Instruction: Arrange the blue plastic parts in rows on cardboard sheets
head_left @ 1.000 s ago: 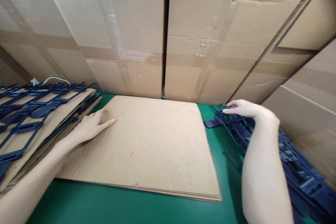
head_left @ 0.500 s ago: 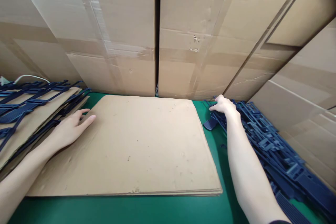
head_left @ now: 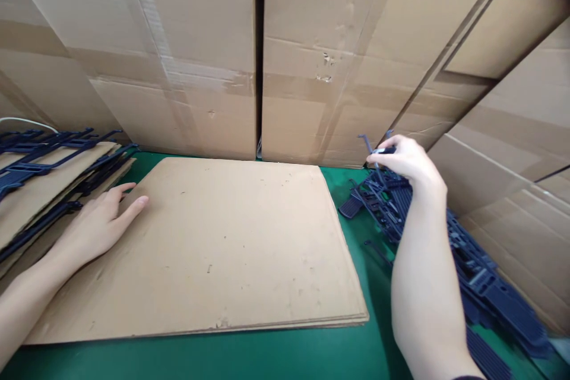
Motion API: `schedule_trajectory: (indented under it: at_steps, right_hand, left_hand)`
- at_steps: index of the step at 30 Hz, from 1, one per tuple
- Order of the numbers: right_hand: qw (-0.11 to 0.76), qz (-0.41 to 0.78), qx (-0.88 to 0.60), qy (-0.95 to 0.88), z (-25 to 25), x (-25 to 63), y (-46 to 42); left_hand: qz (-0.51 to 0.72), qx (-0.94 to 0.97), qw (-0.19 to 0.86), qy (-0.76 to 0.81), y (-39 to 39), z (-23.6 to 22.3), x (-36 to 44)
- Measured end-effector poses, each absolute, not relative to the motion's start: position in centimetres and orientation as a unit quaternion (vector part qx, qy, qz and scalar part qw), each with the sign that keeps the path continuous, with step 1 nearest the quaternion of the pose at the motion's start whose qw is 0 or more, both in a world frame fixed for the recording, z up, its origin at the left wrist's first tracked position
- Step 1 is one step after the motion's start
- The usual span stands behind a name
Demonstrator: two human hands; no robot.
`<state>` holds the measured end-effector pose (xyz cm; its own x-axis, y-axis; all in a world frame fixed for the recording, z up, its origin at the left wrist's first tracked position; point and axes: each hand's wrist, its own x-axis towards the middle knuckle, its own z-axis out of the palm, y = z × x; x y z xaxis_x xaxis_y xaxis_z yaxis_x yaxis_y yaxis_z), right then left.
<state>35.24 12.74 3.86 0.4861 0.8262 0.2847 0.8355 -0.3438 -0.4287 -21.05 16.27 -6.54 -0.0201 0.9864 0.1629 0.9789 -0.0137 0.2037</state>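
Tangles in the navy openwork plastic heap (head_left: 483,276) could snag the slim blue plastic frame (head_left: 367,143) the right hand (head_left: 409,160) pinches, while the left hand (head_left: 98,222) lies half-open, empty.

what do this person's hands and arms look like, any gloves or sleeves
The left hand and right hand are bare: no gloves, rings, watch or markings show. No sleeve shows on the left arm; on the right arm, a dark edge, perhaps a cuff, shows at the picture's bottom.
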Motion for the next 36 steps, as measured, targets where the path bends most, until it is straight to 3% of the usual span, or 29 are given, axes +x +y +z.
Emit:
schedule_trajectory:
  at_steps: [4, 7, 25, 36]
  right_hand:
    - [0.076, 0.178, -0.816, -0.545, 2.2, 34.5, 13.7]
    - [0.018, 0.255, -0.806, -0.534, 0.7, 33.9, 14.5]
    - [0.146, 0.269, -0.815, -0.492, -1.0, 34.3, 15.2]
    - [0.177, 0.126, -0.825, -0.522, -2.3, 33.5, 16.7]
  left_hand:
    - [0.137, 0.702, 0.009, 0.699, 16.3, -6.7, -20.9]
    - [0.131, 0.698, 0.011, 0.704, 16.2, -6.6, -20.7]
    - [0.112, 0.723, -0.028, 0.681, 16.5, -6.9, -20.9]
    - [0.104, 0.723, -0.029, 0.683, 16.3, -6.7, -20.7]
